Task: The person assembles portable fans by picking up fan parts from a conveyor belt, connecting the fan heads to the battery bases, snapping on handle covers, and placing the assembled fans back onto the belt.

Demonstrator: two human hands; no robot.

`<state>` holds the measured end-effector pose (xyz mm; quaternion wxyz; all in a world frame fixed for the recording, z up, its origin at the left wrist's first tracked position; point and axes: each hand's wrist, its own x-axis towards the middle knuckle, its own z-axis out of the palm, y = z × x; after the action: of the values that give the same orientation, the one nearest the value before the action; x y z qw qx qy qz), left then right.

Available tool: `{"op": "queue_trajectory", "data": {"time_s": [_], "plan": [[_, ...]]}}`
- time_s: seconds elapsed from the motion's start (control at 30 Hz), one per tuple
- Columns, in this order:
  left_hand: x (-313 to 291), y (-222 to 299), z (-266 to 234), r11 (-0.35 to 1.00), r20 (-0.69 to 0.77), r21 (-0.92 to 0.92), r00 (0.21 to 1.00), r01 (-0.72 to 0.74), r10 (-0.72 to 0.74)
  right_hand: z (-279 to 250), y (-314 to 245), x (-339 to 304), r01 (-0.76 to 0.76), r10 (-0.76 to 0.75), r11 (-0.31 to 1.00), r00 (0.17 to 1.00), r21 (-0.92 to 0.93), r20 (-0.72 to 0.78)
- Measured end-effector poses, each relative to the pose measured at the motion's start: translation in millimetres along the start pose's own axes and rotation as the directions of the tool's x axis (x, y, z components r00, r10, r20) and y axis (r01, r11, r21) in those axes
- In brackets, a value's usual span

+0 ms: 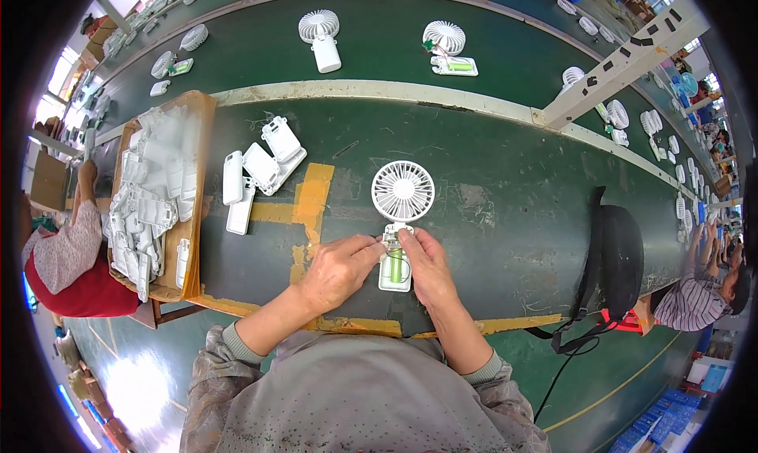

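A white handheld fan [403, 189] lies in front of me on the dark green bench, its round grille away from me. Its handle housing [384, 282] is uncovered and shows a green cylindrical battery [395, 266] with thin dark wires beside it. My right hand [431, 268] grips the handle from the right, thumb pressed near the neck. From the left, my left hand [338, 271] pinches at the handle's upper edge; what its fingertips hold is too small to make out.
Several white plastic covers [262, 165] lie on the left, beside a cardboard box [207, 129] of white parts. A black bag [621, 255] with straps rests at the right edge. Beyond a metal rail [379, 92], more fans [319, 33] sit on a green belt. Co-workers sit on both sides.
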<state>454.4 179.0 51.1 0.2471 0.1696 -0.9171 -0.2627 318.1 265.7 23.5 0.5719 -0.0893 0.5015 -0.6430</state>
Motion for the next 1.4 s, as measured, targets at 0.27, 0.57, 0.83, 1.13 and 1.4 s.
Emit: {"op": "queue_trajectory", "data": {"time_s": [0.27,0.57,0.83,1.13,1.4], "plan": [[1.6,11.2,11.5,0.935,-0.02,-0.138,0.943,0.327,-0.332,0.5,5.8,0.6,0.033,-0.036,0.998,0.998,-0.057,-0.059],[11.0,28.2,8.6,0.933,0.265,0.354,0.964,-0.071,-0.027,2.4,9.5,-0.9,0.077,-0.079,0.997,0.992,-0.03,-0.1],[35.1,-37.6,-61.8,0.883,-0.076,0.425,0.98,0.2,-0.185,4.8,2.6,-2.3,-0.013,0.015,0.999,0.998,0.043,-0.056],[51.1,-108.9,-61.2,0.691,-0.219,0.623,0.93,0.366,-0.295,8.9,-1.0,-3.0,-0.046,0.05,0.996,0.997,0.071,-0.066],[35.6,-57.4,-66.5,0.889,-0.375,-0.002,0.824,0.457,-0.424,6.5,1.3,0.4,-0.031,0.035,0.996,0.998,0.082,-0.057]]}}
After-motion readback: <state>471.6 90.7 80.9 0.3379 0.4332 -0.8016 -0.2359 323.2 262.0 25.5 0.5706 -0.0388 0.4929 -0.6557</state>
